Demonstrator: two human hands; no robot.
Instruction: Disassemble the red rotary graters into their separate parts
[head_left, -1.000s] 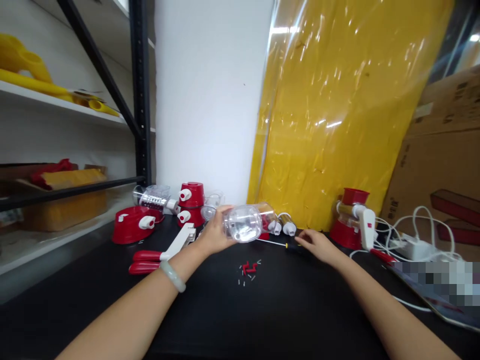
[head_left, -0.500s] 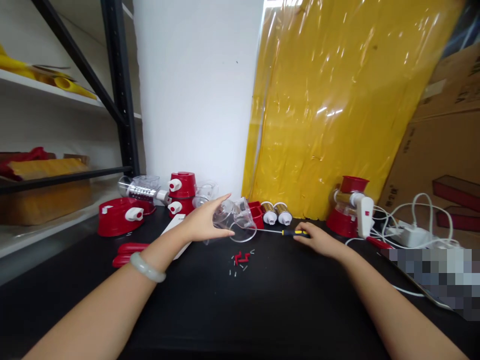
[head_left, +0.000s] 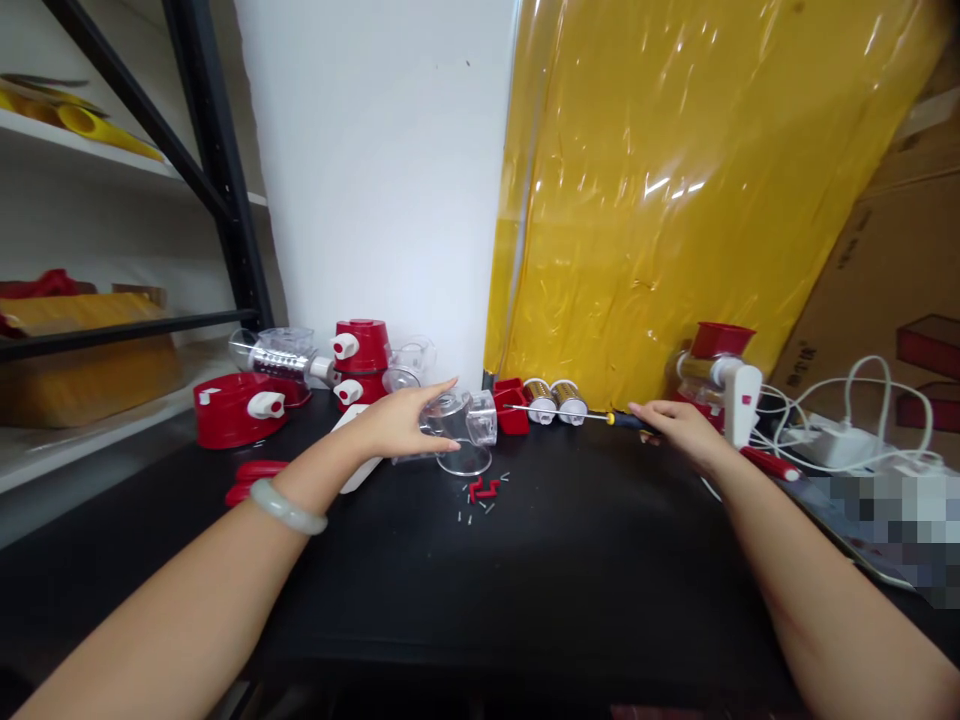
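My left hand [head_left: 397, 422] is curved around a clear plastic grater housing [head_left: 466, 430], thumb in front and forefinger over the top. The housing rests on the black table, its round rim toward me. My right hand [head_left: 679, 428] pinches the handle end of a screwdriver [head_left: 600, 416] with a black and yellow grip. Its thin shaft points left, passing in front of two grater drums [head_left: 555, 402] to a red plastic part [head_left: 513, 408]. In front of the housing lie small red pieces [head_left: 484, 489] and several screws [head_left: 470, 519].
Red grater bases [head_left: 240, 410] and a drum in a clear housing [head_left: 285, 355] stand at the left. Red handles [head_left: 255, 480] lie nearer. An assembled grater [head_left: 720, 370], white cables [head_left: 855, 420] and a pixelated device [head_left: 892, 520] are at the right. A shelf rack [head_left: 217, 150] borders the left.
The clear housing, tilted before, now stands more level on the table. My right hand and the screwdriver have moved right and back, toward the drums. The view has shifted slightly.
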